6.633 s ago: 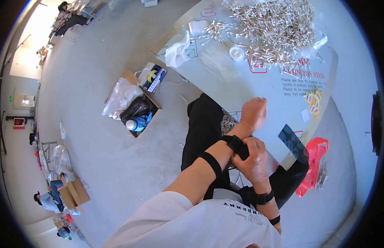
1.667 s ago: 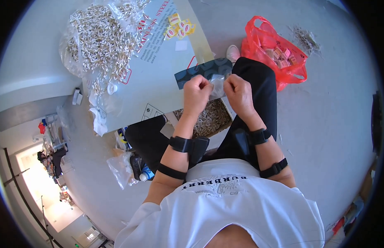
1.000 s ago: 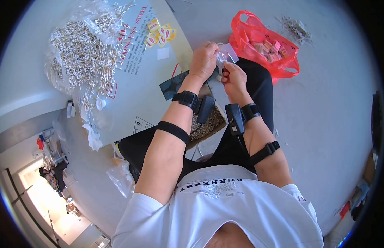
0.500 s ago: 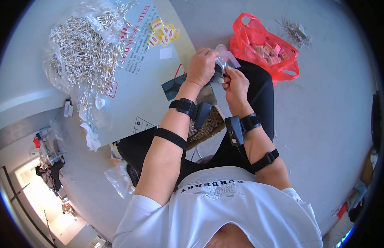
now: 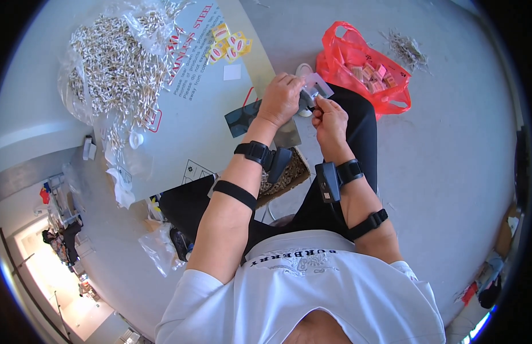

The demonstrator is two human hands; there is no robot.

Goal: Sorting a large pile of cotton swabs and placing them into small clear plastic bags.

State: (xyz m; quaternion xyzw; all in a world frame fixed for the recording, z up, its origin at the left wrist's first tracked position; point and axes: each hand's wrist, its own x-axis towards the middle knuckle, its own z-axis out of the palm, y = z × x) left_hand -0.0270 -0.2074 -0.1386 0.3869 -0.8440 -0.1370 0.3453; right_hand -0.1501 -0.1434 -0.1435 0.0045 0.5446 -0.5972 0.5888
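1. Left hand (image 5: 281, 98): fingers are pinching the clear bag (image 5: 323, 86) along its left side; the fingertips are partly hidden.
2. Right hand (image 5: 332, 121): thumb and forefinger are gripping the same bag lower down, while the other fingers are curling toward the palm.
3. The clear bag is hanging between both hands, off the surface (image 5: 180, 137) and near the right knee (image 5: 360, 106). Judgement: the two-point hold is tensioning film that would otherwise be folding over.
4. Swabs (image 5: 114, 66) are lying heaped at the surface's left; yellow cards (image 5: 227, 47) are clustering near its right edge, probably for short reach.
5. Dark film (image 5: 240, 119) is lying at the surface's near edge, passing partly behind the left wrist.
6. Red bag (image 5: 334, 66) is standing open on the floor, its mouth exposing pink packs (image 5: 376, 79).
7. Carton (image 5: 293, 186) is sitting between the legs, presumably for closeness; its loose contents are showing unclearly.
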